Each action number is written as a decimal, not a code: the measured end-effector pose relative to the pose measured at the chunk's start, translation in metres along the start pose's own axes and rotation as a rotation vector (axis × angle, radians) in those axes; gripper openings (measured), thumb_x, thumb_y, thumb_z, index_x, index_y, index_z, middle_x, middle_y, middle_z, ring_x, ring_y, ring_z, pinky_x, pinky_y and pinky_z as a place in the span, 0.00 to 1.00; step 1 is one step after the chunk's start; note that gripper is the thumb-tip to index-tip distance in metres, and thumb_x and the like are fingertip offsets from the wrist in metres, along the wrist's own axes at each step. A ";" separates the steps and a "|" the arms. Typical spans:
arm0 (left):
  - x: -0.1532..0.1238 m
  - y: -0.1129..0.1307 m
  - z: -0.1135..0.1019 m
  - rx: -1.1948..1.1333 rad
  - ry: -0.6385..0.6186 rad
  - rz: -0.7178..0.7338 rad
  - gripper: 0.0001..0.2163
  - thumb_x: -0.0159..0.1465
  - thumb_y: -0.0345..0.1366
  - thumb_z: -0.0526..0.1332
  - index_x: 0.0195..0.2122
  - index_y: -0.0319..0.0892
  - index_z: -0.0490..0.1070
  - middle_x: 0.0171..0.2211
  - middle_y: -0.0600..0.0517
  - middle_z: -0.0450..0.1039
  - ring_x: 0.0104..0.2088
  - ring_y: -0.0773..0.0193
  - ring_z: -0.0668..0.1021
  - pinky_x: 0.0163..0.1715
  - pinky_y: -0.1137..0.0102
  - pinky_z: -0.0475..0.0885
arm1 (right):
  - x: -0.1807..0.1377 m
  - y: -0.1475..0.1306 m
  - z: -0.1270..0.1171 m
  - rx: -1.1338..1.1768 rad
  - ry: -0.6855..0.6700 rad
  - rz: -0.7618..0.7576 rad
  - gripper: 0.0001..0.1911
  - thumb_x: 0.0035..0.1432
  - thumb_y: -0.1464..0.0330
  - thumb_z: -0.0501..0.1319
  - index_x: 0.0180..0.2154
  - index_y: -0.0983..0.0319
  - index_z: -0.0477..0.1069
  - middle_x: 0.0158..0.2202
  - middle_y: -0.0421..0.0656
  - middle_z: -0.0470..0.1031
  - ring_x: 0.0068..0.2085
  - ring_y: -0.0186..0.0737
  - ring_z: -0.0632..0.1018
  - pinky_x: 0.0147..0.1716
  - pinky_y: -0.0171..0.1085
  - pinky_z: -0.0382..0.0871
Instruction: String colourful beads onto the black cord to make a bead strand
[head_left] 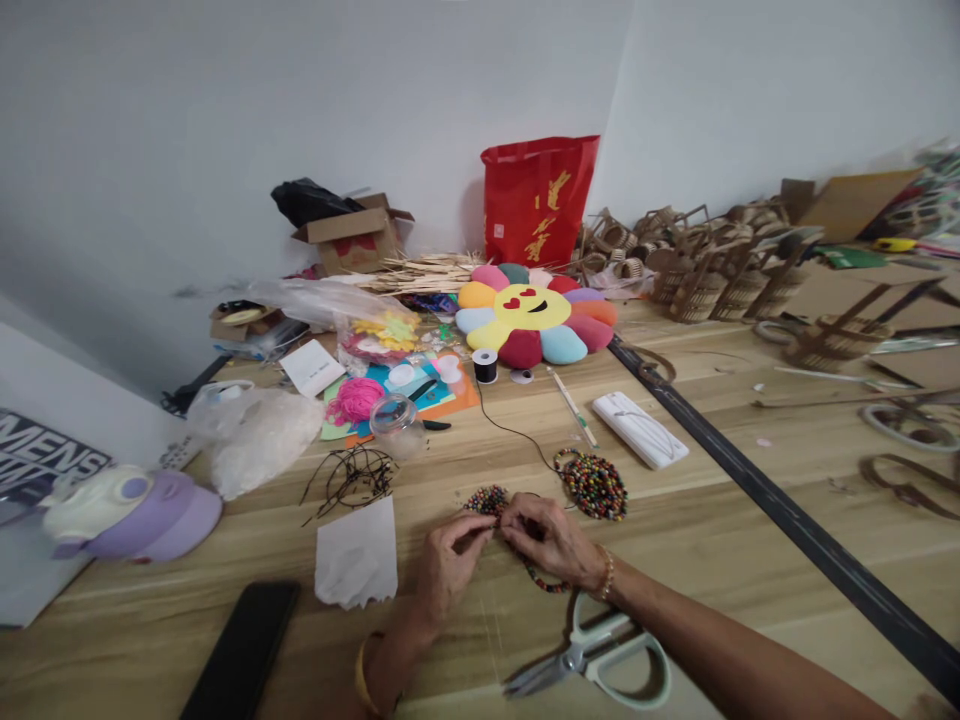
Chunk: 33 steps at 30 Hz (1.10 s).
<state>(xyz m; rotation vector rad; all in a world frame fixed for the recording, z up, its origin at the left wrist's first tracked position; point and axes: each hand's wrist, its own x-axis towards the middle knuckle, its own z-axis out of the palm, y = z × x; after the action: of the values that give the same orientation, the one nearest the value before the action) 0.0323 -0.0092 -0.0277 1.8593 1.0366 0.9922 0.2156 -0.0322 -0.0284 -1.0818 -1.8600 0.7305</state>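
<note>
My left hand [450, 565] is closed in a pinch just above the table, its fingertips close to those of my right hand. What the left fingertips hold is too small to make out. My right hand [553, 540] is closed on a string of colourful beads [546, 580], part of which curves out below the palm. Loose multicoloured beads [486, 498] lie just beyond the fingertips. Right of them is a coiled bead strand [592, 485]. Black cord [514, 428] runs from a spool [485, 366] toward this coil. Green-handled scissors [581, 660] lie near my right wrist.
A torn white paper [356, 553], tangled black cords [352, 475] and a phone [241, 650] lie to the left. Beyond are a clear jar [397, 425], pink yarn [356, 400] and a flower cushion [536, 320]. A white power bank [640, 430] and woven baskets [750, 275] are at right.
</note>
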 end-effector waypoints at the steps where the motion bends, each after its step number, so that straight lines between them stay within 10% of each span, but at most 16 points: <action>1: 0.000 0.000 0.000 0.007 0.005 0.011 0.07 0.57 0.30 0.62 0.33 0.42 0.80 0.32 0.47 0.81 0.33 0.60 0.81 0.38 0.69 0.77 | 0.000 0.000 0.000 0.001 -0.003 0.002 0.07 0.60 0.69 0.56 0.29 0.63 0.69 0.23 0.38 0.67 0.26 0.33 0.67 0.27 0.31 0.62; 33: -0.001 0.001 0.001 0.126 0.072 0.133 0.07 0.55 0.24 0.60 0.30 0.40 0.77 0.28 0.49 0.79 0.30 0.62 0.80 0.33 0.71 0.77 | 0.000 -0.003 0.000 -0.023 -0.009 -0.043 0.05 0.57 0.72 0.57 0.29 0.63 0.69 0.24 0.39 0.67 0.26 0.34 0.68 0.27 0.31 0.62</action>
<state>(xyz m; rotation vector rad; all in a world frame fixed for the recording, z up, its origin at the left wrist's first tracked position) 0.0331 -0.0108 -0.0277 2.0302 1.0501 1.1001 0.2143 -0.0331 -0.0264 -1.0509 -1.8983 0.6917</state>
